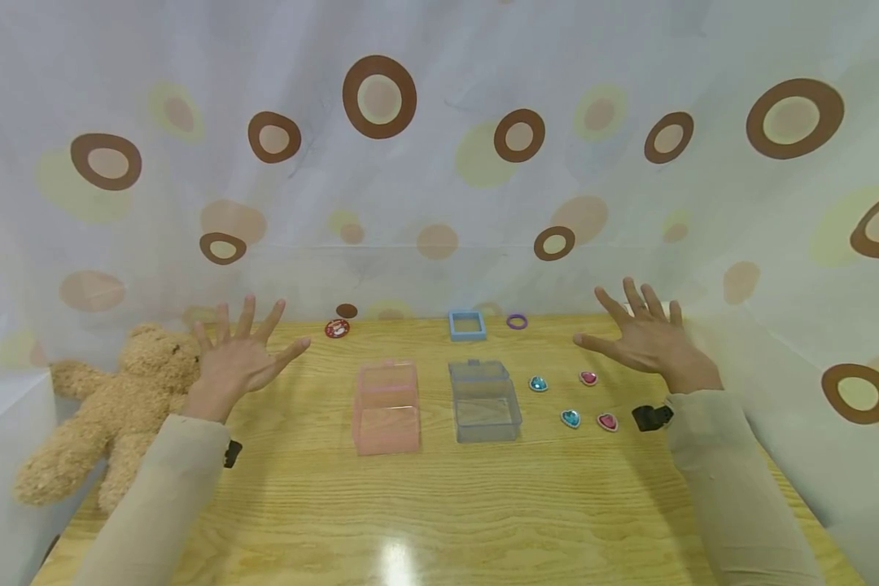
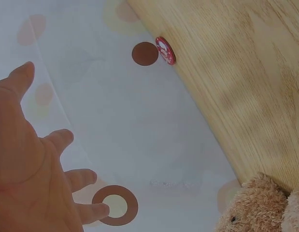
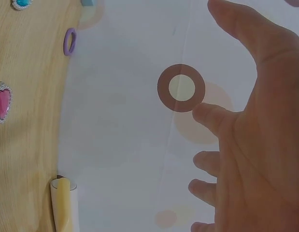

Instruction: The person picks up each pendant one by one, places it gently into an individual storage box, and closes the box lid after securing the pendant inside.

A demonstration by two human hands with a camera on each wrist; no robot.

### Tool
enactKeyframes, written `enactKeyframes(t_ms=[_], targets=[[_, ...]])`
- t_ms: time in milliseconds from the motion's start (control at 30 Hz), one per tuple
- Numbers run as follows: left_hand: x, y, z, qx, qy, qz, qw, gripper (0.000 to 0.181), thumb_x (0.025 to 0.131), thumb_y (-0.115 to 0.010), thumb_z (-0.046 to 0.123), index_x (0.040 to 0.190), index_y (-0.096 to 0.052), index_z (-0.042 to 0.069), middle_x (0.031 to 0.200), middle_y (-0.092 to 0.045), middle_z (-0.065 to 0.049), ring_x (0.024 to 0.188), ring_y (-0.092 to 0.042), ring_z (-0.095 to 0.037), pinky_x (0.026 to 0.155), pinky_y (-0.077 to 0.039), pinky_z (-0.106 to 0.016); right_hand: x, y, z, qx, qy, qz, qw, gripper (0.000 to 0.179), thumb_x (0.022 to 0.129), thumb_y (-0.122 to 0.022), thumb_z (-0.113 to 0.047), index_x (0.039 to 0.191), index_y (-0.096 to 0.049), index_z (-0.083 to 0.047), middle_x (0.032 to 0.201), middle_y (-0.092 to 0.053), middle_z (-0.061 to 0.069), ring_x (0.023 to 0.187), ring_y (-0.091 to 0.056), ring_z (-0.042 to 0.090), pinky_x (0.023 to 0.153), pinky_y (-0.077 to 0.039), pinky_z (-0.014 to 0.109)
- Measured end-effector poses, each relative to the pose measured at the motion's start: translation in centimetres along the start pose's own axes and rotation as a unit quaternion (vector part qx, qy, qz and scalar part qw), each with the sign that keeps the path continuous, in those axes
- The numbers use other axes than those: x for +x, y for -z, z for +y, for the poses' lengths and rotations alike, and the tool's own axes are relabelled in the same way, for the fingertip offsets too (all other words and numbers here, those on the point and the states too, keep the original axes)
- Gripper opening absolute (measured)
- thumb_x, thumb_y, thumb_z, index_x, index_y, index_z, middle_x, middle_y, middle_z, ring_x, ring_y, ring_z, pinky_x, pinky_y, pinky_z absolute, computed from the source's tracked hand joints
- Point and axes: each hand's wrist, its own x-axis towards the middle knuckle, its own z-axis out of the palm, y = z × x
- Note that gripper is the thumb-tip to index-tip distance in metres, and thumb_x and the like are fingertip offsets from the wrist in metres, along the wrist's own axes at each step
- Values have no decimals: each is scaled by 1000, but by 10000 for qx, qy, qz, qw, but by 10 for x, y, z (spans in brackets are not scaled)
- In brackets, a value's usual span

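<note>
My left hand [image 1: 238,362] is raised over the left of the table, fingers spread and holding nothing; a teddy bear [image 1: 135,407] lies beside it. Over the right side my right hand [image 1: 648,338] is likewise spread and bare of any object. Between the hands stand a pink clear box [image 1: 387,431] and a grey clear box [image 1: 487,427], both with lids raised. To the right of the grey box lie two blue heart gems [image 1: 538,383] and two pink heart gems [image 1: 607,422], each with a silvery rim.
Along the table's back edge are a round red badge [image 1: 337,328], a light blue square frame [image 1: 467,335] and a purple ring [image 1: 517,321]. A white and yellow roll-shaped thing [image 3: 64,205] lies near the right hand. A patterned white curtain [image 1: 439,179] hangs behind the wooden table [image 1: 322,521].
</note>
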Motion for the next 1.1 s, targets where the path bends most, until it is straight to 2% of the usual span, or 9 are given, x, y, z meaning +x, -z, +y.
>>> enactKeyframes(t_ms=[167, 433, 533, 667, 767, 933, 1100], targets=[[1, 0, 0, -23, 14, -55, 10000, 91, 92, -27, 81, 161, 2, 30, 166, 14, -21, 148, 18, -55, 109, 16, -78, 1, 0, 2, 62, 44, -48, 10000, 99, 90, -39, -79, 162, -1, -22, 164, 9, 29, 149, 5, 55, 111, 3, 78], [1, 0, 2, -169, -154, -104, 9997, 91, 92, -26, 81, 162, 0, 29, 167, 5, -24, 150, 7, -55, 113, 11, -75, 3, -3, 5, 194, 245, 26, 9995, 95, 94, -42, -72, 162, -9, -14, 162, -6, 35, 148, -9, 57, 113, -11, 75], [2, -1, 4, -249, -251, -69, 9994, 91, 93, -28, 80, 162, -2, 26, 166, -2, -25, 150, -1, -55, 114, 3, -76, 4, -3, 5, 311, 364, 83, 9988, 92, 96, -44, -69, 161, -13, -12, 161, -12, 36, 147, -14, 57, 113, -17, 74], [4, -2, 6, -385, -415, 47, 9984, 91, 94, -33, 77, 162, -9, 22, 165, -14, -27, 149, -14, -53, 114, -13, -75, 4, -3, 6, 523, 571, 178, 9968, 88, 97, -49, -63, 159, -20, -7, 160, -21, 34, 145, -22, 56, 113, -24, 71], [5, -3, 7, -654, -538, 102, 9964, 88, 96, -37, 73, 162, -14, 19, 163, -21, -26, 148, -21, -50, 114, -20, -72, 5, -4, 7, 578, 648, 223, 9960, 85, 99, -50, -58, 158, -24, -4, 158, -27, 33, 143, -28, 54, 114, -27, 68], [4, -5, 9, -1302, -569, 129, 9898, 84, 96, -43, 68, 161, -21, 19, 163, -26, -23, 147, -25, -50, 113, -25, -71, 4, -9, 9, 785, 620, 122, 9949, 85, 98, -50, -60, 157, -26, -4, 155, -34, 33, 136, -41, 53, 108, -36, 66], [3, -9, 16, -1943, -674, 293, 9782, 78, 96, -51, 64, 158, -31, 19, 156, -41, -20, 140, -42, -45, 108, -36, -68, 5, -17, 13, 1054, 674, 114, 9921, 79, 98, -53, -57, 155, -31, -6, 144, -49, 32, 125, -54, 51, 98, -46, 63]])
